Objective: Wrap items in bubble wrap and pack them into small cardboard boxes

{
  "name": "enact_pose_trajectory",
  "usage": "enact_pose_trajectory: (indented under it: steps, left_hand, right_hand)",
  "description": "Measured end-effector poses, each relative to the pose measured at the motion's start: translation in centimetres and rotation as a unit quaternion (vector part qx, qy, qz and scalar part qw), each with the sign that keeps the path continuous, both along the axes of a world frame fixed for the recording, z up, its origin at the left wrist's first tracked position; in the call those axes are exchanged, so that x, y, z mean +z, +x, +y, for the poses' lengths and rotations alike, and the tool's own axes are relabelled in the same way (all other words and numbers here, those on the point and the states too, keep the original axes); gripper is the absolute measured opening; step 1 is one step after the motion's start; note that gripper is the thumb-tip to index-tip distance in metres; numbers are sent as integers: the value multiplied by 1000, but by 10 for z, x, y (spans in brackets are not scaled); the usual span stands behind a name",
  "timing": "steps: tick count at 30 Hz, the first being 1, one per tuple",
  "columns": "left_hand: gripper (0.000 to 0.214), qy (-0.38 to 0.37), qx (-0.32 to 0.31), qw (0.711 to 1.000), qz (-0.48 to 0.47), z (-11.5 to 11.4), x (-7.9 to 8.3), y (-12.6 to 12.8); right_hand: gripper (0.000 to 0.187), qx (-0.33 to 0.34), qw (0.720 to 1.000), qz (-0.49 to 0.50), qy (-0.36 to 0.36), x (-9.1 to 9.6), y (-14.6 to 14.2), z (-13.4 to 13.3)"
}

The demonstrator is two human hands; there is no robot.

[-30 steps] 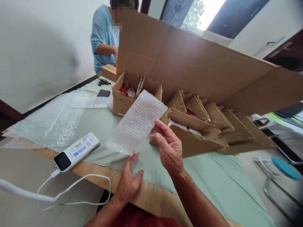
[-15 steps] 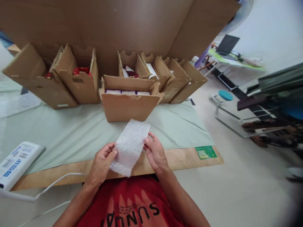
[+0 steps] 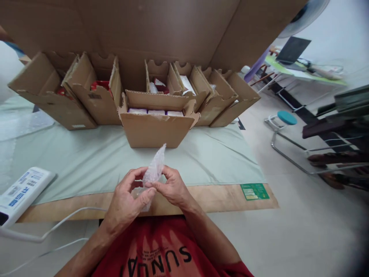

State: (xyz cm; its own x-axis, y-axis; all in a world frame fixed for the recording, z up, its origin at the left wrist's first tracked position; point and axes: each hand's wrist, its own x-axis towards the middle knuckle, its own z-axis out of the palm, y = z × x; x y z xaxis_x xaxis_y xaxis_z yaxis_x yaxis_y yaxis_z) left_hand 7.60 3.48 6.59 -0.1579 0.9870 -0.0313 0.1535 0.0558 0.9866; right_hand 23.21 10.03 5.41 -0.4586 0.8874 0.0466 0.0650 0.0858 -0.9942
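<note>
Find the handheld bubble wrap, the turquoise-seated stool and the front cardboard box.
Handheld bubble wrap [image 3: 155, 168]: head view, portion above the thumbs.
Turquoise-seated stool [image 3: 286, 117]: head view, its round seat.
Front cardboard box [image 3: 155, 130]: head view, its near wall.

A: What kind of place?
B: Packing workroom, by the look. Cloth-covered surface [image 3: 219, 154], open cardboard boxes [image 3: 99, 105] lined up toward its far edge, one set ahead, big cardboard panel [image 3: 158, 30] standing behind. Bubble wrap [image 3: 155, 167] held over the near edge; clear sheets [image 3: 31, 125] toward the left.
A: Factory or office?
B: Can't tell. Past the right edge: pale floor [image 3: 288, 231], turquoise stool [image 3: 286, 117], then a green-topped second surface [image 3: 305, 76] carrying a laptop [image 3: 294, 51]. Light-coloured wall [image 3: 348, 38] behind that.
</note>
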Motion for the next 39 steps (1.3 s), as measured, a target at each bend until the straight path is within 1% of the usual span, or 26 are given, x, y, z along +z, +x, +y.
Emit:
enact_pose_trajectory:
  steps: [2,3,5,7,9,11,13,15,17,18,20,22,24,26,27,28,30,31,33,34,35,36,37,39]
  left_hand:
    - [32,-28,11,999,-22,2,-2,-3]
    - [28,-37,23,999,-22,1,-3,-5]
    - [33,-48,35,998,-28,-1,-9,-11]
    - [38,-54,33,996,-65,-3,-14,-16]
    - [36,-56,38,987,-143,-3,-19,-18]
    - [33,-59,43,970,-233,-3,-21,-20]
    - [33,-65,36,951,-300,-1,-20,-21]
    - [35,-71,29,944,-320,0,-21,-22]
    - [35,-70,34,950,-302,1,-23,-24]
    - [35,-67,40,955,-285,1,-24,-26]
    - [32,-58,52,967,-242,1,-28,-31]
    - [29,-53,65,976,-202,2,-30,-36]
    - [31,-50,73,981,-170,4,-31,-39]
    - [33,-48,80,983,-157,8,-29,-41]
    - [36,-47,87,982,-162,10,-28,-42]
    - [40,-52,98,978,-177,12,-27,-43]
    - [51,-83,124,961,-231,16,-27,-45]
    - [59,-109,132,950,-262,17,-27,-46]
    - [72,-161,132,932,-298,18,-28,-49]
    - [76,-181,127,929,-296,18,-30,-49]
    - [78,-195,121,933,-279,18,-32,-50]
    - [79,-205,117,940,-248,18,-35,-50]
    - [80,-211,115,948,-207,19,-38,-51]
    - [81,-217,108,964,-111,21,-47,-52]
  right_hand:
    - [32,26,999,-26,37,6,-3,1]
    - [35,40,998,-32,45,9,-4,1]
    - [42,63,997,-24,32,12,-2,3]
    - [43,72,997,-3,4,12,3,4]
    - [39,51,999,10,-3,8,10,6]
    - [33,4,1000,11,14,2,18,8]
    - [38,-35,999,13,23,-5,24,10]
    - [40,-41,999,15,6,-10,27,10]
    - [29,-43,999,16,-9,-12,26,10]
    - [24,-54,998,15,-3,-12,25,9]
    - [19,-92,995,3,45,-9,24,8]
    - [18,-136,983,-21,118,-1,27,9]
    - [18,-174,963,-50,198,12,35,10]
    - [19,-188,936,-84,284,27,44,9]
    - [20,-174,921,-105,332,34,47,8]
    - [22,-145,905,-128,377,39,49,5]
    - [22,-55,875,-184,445,42,49,-3]
    - [21,-2,861,-216,460,39,46,-8]
    - [18,97,841,-286,449,27,40,-20]
    - [21,139,836,-317,427,19,37,-25]
    - [28,172,834,-338,401,11,36,-29]
    - [36,192,838,-349,373,4,36,-31]
    - [39,195,847,-352,348,-4,37,-32]
    - [36,161,869,-350,310,-17,44,-29]
